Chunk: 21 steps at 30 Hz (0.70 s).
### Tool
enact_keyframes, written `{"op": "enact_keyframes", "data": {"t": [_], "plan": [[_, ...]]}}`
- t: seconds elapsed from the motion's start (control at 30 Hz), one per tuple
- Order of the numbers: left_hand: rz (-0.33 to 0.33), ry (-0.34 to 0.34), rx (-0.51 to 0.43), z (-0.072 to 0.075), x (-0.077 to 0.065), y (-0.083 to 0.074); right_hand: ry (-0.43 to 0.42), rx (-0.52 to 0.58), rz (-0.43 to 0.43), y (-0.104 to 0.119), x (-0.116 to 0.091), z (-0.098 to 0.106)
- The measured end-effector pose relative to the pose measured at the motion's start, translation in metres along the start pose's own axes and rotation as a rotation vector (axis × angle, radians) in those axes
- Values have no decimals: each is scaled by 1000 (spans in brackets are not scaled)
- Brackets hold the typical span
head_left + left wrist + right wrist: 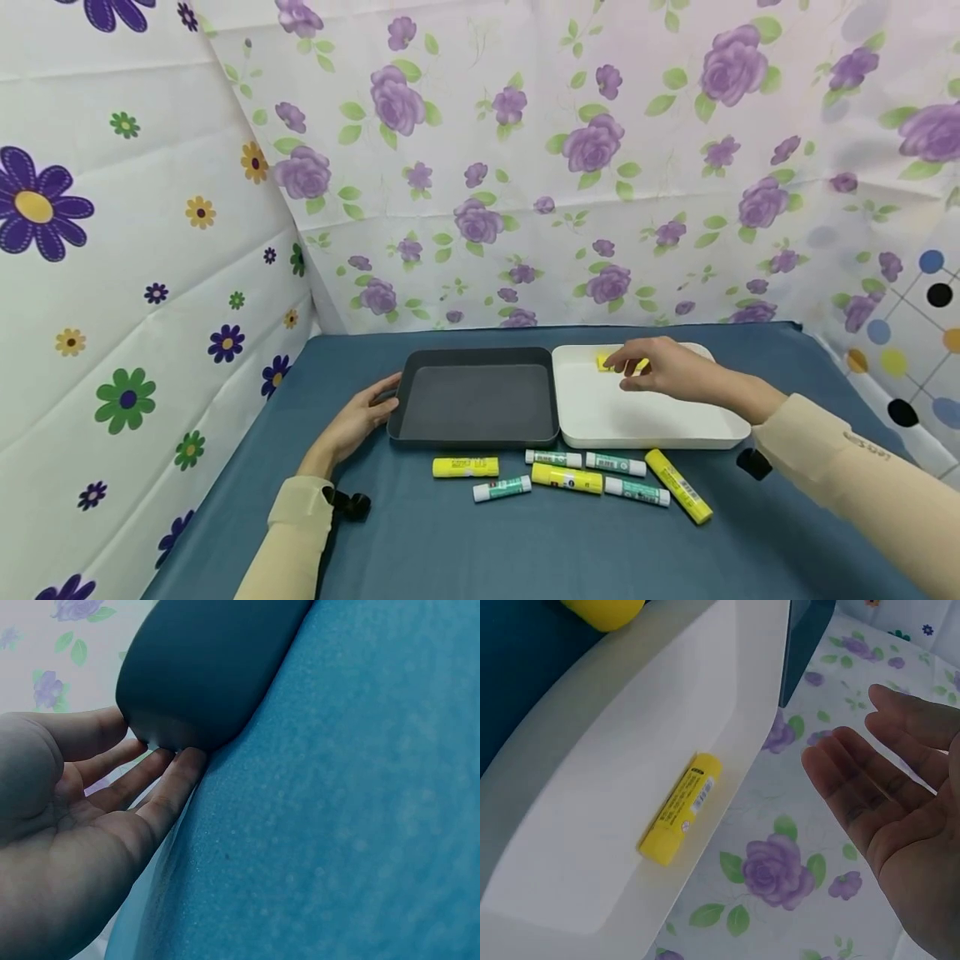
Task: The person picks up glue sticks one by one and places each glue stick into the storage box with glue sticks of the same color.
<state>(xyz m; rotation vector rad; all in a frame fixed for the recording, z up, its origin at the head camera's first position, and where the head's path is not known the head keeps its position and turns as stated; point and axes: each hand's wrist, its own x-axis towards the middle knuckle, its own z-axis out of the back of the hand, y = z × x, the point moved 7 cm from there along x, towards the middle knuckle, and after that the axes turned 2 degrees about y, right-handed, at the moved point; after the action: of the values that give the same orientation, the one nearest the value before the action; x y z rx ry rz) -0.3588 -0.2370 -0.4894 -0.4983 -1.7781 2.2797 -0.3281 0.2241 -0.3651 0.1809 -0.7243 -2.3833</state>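
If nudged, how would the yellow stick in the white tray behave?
The yellow stick would probably roll, since its body looks round, though the raised wall of the white tray might stop it. Its straight, smooth casing suggests it would stay stiff when lifted.

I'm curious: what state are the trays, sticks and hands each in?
Dark tray: flat, face up
White tray: flat, face up
Yellow stick inside: lying down
Three other yellow sticks: lying loose
Four green-and-white sticks: lying loose
Left hand: touching the dark tray
Right hand: above the white tray, holding nothing
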Motion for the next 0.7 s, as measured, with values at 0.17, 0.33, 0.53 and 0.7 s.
{"op": "enact_keyframes", "data": {"t": [0.17,0.33,0.53,0.7], "plan": [[-9,5,-7,0,0,0,13,23,18,6,-5,-5],[-10,6,-12,1,0,2,23,36,32,11,-9,-10],[-5,11,-16,1,0,3,36,62,65,17,-15,-17],[-4,8,-14,2,0,3,54,88,74,21,-20,-22]]}}
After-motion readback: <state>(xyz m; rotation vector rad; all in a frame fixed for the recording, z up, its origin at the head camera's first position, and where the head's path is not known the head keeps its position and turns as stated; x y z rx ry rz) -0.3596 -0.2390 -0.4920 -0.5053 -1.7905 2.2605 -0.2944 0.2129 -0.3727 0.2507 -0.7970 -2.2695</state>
